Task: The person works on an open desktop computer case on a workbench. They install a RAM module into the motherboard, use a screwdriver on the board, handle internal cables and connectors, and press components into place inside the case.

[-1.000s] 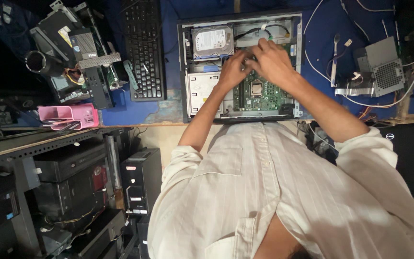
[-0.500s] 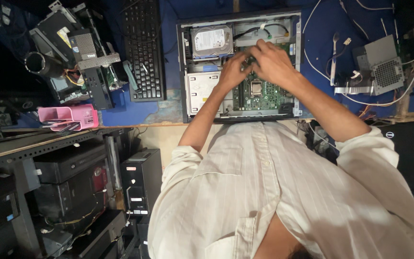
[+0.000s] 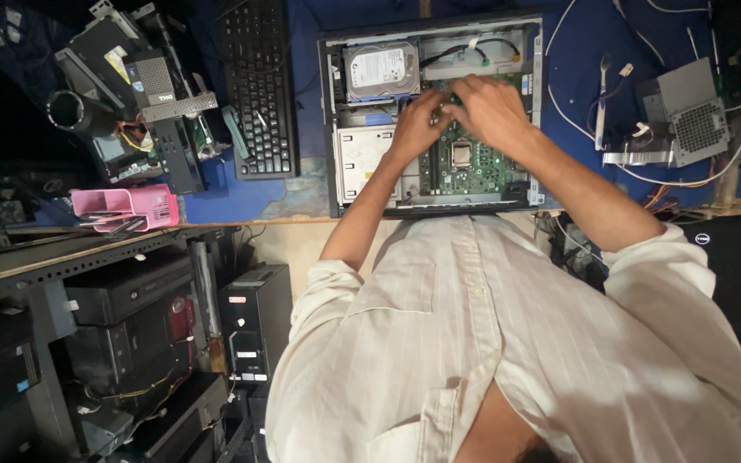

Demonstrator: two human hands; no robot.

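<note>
Open computer case (image 3: pixel 435 120) lying flat on the blue worktop (image 3: pixel 585 103), close against its near edge, lid off. Inside, at the case's far left corner, a silver hard drive (image 3: pixel 381 70) with a white rectangular label on top; below it a pale square panel (image 3: pixel 369 161); green motherboard (image 3: pixel 465 159) in the middle with a small square chip. Left hand (image 3: pixel 418 120) and right hand (image 3: pixel 489 107) side by side over the board's far part, wrists bent, forearms reaching forward from rolled white sleeves. Fingers curled down onto the board, tips hidden; whether gripping anything, cannot tell. Black keyboard (image 3: pixel 259 86) left of the case, running toward the far edge. Pink box (image 3: pixel 126 207) at the near left edge. Grey power supply (image 3: pixel 688 111) with round vent grille and white cables near the right edge.
</note>
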